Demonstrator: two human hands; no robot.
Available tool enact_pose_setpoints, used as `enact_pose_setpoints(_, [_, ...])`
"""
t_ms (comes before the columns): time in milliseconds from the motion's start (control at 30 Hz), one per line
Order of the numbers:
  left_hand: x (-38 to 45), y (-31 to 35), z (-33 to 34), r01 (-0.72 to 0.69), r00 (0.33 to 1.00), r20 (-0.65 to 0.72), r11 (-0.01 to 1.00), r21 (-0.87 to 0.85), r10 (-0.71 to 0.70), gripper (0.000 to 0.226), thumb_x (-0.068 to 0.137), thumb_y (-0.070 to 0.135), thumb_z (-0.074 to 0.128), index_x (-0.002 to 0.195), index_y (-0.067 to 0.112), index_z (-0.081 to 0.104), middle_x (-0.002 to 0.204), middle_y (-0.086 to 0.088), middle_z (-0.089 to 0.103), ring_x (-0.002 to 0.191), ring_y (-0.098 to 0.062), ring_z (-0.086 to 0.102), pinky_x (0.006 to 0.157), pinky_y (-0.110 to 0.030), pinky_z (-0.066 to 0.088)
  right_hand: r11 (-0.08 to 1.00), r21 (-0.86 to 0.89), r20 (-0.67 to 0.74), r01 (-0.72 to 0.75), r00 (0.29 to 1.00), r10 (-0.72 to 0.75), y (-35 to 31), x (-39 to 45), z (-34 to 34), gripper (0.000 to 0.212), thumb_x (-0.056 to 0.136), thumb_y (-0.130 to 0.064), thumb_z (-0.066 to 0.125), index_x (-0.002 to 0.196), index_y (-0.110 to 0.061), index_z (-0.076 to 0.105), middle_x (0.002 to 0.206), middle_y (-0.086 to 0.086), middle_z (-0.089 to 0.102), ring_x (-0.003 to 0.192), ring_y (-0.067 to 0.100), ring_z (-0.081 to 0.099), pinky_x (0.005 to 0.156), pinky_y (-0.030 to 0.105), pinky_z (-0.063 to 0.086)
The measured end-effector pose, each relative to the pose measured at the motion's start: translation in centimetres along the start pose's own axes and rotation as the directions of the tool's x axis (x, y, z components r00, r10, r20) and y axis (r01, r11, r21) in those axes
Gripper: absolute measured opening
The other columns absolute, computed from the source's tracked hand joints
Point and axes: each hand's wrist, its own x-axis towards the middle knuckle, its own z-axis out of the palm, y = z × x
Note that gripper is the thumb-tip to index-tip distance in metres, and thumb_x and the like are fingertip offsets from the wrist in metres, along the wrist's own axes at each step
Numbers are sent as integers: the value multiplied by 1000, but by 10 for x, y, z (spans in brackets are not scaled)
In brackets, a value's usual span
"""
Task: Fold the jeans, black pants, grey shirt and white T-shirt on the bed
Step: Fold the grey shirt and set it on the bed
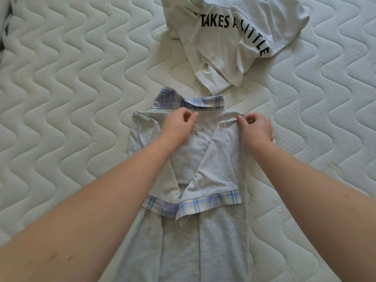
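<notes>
The grey shirt (215, 159) with a plaid collar and plaid sleeve cuffs lies face down along the bed, both sides and sleeves folded in over its back. My left hand (179, 123) sits on the shirt just below the collar, fingers curled, pinching the cloth there. My right hand (256, 127) pinches the folded edge at the right shoulder. The white T-shirt (230, 37) with black lettering lies crumpled further up the bed. Jeans and black pants are out of view.
The white quilted mattress (81, 98) spreads bare to the left and right of the shirt. A dark and white patterned edge (4, 31) shows at the far left.
</notes>
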Motion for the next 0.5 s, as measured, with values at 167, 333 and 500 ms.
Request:
enact_pose_setpoints(167, [17,-56,-72,149,915,-403,922,358,8,30,92,40,60,114,19,61,115,-9,61,111,-30,53,92,-41,40,992,111,29,57,998,-60,0,-9,-3,25,87,-47,66,95,-24,60,90,-8,62,91,18,60,93,43,47])
enact_pose_setpoints(333, [45,-53,-102,190,976,21,892,409,-217,37,90,48,63,102,13,69,104,-8,68,102,-28,60,83,-32,43,990,111,101,84,990,-95,-5,-9,-6,25,89,-40,64,89,-15,67,84,1,67,84,23,64,70,34,48])
enact_pose_setpoints(500, [54,-47,-110,98,991,35,876,473,-129,22,88,31,69,98,12,71,93,-9,68,92,-26,62,73,-26,42,993,92,96,73,992,-82,-5,-4,-8,17,90,-29,63,94,-14,70,90,4,70,88,23,64,78,33,49])
